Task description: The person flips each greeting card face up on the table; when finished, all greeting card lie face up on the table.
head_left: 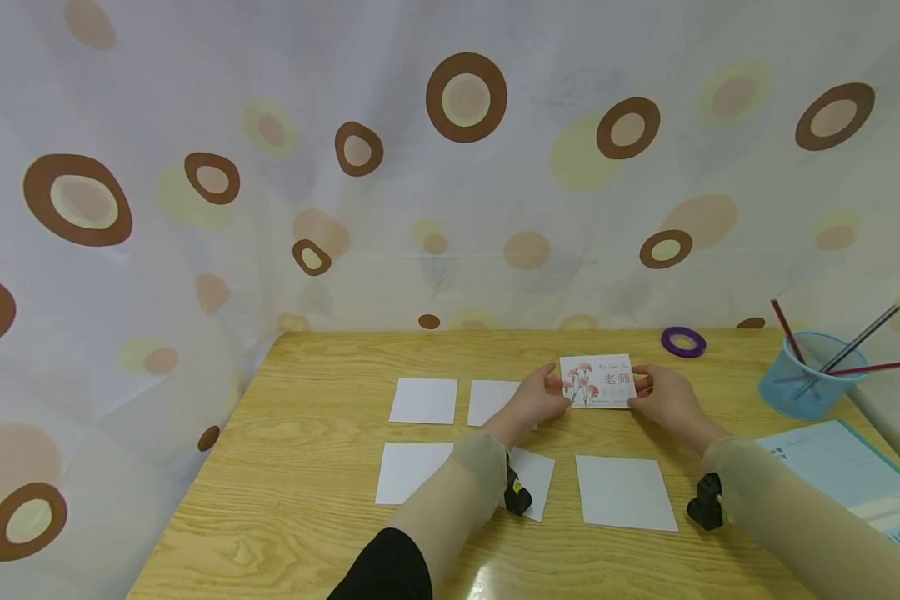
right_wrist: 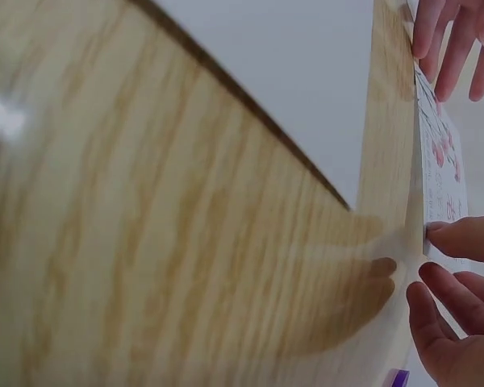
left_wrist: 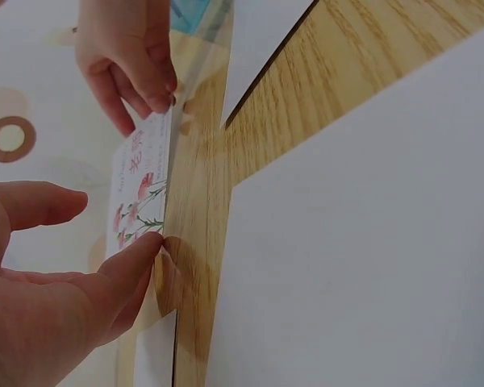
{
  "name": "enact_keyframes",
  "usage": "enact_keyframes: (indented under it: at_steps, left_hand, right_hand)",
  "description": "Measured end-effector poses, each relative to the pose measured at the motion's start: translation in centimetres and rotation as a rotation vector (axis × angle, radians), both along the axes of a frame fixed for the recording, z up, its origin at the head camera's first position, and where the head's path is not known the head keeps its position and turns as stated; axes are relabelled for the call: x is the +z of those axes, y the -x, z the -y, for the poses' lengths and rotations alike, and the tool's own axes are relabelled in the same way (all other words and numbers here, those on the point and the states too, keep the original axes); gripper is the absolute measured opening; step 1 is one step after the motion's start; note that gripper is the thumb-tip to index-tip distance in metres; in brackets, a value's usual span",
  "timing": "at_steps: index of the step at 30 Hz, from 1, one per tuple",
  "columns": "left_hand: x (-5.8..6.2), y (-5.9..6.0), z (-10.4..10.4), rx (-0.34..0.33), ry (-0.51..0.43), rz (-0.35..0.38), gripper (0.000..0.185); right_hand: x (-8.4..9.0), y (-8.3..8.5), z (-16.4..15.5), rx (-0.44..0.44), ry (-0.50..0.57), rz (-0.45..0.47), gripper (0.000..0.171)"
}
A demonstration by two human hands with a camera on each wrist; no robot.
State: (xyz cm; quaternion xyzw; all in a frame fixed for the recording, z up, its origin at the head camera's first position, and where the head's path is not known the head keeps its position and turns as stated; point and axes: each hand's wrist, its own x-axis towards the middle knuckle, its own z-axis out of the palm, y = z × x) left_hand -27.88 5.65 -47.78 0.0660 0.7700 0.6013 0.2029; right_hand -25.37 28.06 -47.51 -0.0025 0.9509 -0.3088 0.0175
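Observation:
A small card (head_left: 598,381) printed with pink flowers and red characters stands tilted up, its lower edge at the wooden table (head_left: 307,467). My left hand (head_left: 557,389) pinches its left edge and my right hand (head_left: 640,385) pinches its right edge. In the left wrist view the thumb of the left hand (left_wrist: 137,251) presses the card (left_wrist: 141,189) near the tabletop, while the right hand (left_wrist: 141,76) grips the far end. In the right wrist view the right hand (right_wrist: 448,258) sits at the near end of the card (right_wrist: 442,173) and the left hand (right_wrist: 456,40) at the far end.
Several blank white cards lie in two rows: two in the back row (head_left: 423,400), three in the front row (head_left: 625,492). A purple tape ring (head_left: 683,342) lies at the back. A blue cup with pencils (head_left: 806,385) and a teal booklet (head_left: 847,475) sit at the right.

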Motion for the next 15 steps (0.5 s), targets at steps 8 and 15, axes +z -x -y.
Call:
enact_keyframes:
  at_steps: [8,15]
  left_hand:
    - [-0.24,-0.06,-0.04,0.000,0.016,-0.004,0.076]
    - [-0.34,0.03,-0.12,0.009,0.018,0.008,0.075]
  right_hand:
    - [-0.63,0.21,-0.13,0.010,-0.038,0.007,0.057]
    - [-0.61,0.36,-0.13,0.020,-0.031,0.030,0.058]
